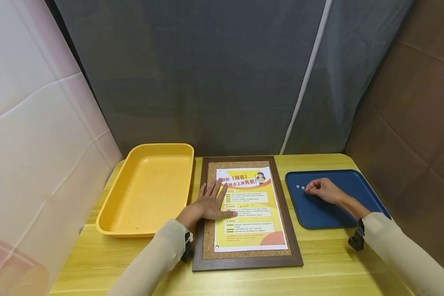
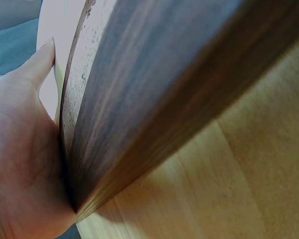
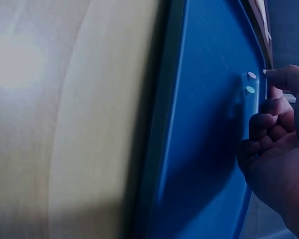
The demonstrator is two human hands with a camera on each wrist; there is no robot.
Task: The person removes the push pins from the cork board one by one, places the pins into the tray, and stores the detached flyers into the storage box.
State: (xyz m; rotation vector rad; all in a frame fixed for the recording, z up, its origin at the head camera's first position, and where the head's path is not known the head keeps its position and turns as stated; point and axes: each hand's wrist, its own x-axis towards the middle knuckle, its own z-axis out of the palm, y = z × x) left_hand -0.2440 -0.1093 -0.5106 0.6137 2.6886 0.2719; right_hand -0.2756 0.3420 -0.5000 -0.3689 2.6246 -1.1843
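My left hand (image 1: pixel 209 205) lies with spread fingers on a yellow and white printed poster (image 1: pixel 249 240), over the left side of a brown-framed cork board (image 1: pixel 248 263). In the left wrist view its palm is at the wooden frame (image 2: pixel 134 89). Over the blue tray (image 1: pixel 329 220), my right hand (image 1: pixel 325 191) pinches a small pale thumbtack (image 3: pixel 265 72) between thumb and forefinger, the other fingers curled in. Beside those fingertips, a pink thumbtack (image 3: pixel 251 75) and a pale green thumbtack (image 3: pixel 250 90) stand on the tray. A tack (image 1: pixel 217 246) shows at the poster's lower left corner.
To the left of the board stands a deep yellow tray (image 1: pixel 148 193) on the wooden table (image 1: pixel 318 263). A grey curtain (image 1: pixel 207 82) closes off the back. Hanging sheets border the table, a white one (image 1: pixel 40 123) on the left and a brown one (image 1: pixel 410 123) on the right.
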